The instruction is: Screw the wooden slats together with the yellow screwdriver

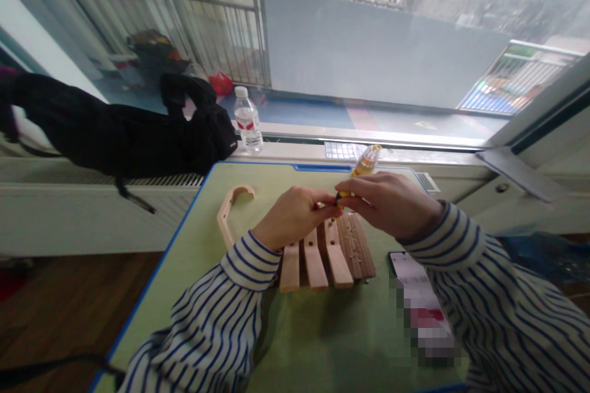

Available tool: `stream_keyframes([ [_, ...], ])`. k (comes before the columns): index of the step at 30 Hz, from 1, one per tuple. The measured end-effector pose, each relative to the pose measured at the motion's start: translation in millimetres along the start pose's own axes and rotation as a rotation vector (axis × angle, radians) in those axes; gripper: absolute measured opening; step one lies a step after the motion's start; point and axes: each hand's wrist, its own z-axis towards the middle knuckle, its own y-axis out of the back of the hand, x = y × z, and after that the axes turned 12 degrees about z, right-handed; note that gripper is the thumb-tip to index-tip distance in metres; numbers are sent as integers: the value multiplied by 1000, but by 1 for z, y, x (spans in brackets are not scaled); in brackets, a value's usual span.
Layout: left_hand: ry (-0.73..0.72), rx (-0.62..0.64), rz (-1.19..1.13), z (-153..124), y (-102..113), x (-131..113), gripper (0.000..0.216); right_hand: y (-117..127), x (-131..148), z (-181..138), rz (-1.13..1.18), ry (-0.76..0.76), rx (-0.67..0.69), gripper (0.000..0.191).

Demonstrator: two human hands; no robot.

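My right hand (385,199) grips a screwdriver (365,161) with a clear yellowish handle and a black-and-yellow lower part. It slants down to the left, its tip near a hole in the rightmost pale wooden strip (339,264). Thumb and fingertips of my left hand (299,215) are closed around the tool's lower end. Two more pale strips, a middle one (316,267) and a left one (290,270), lie alongside, their far ends partly behind my left hand. Right of them, a brown grooved wooden block (357,245) carries several small screws or bits.
A curved wooden piece (224,215) lies left on the green blue-edged table (193,295). A phone (421,295), partly pixelated, rests near my right sleeve. Beyond the table are a water bottle (247,123), a black bag (138,135) and a large window.
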Motion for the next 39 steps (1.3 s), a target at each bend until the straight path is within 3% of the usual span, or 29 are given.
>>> stream_keyframes([
  [10,-65,10,22,2,4,-4,26,-6,-2,-3,2,-20,-94,31],
  [16,-33,12,41,2,5,-4,29,-7,-1,-3,12,-30,-108,32],
  [32,38,3,24,-2,0,4,30,4,1,3,20,10,40,38],
  [39,28,4,20,-1,-1,4,30,7,3,5,23,34,101,30],
])
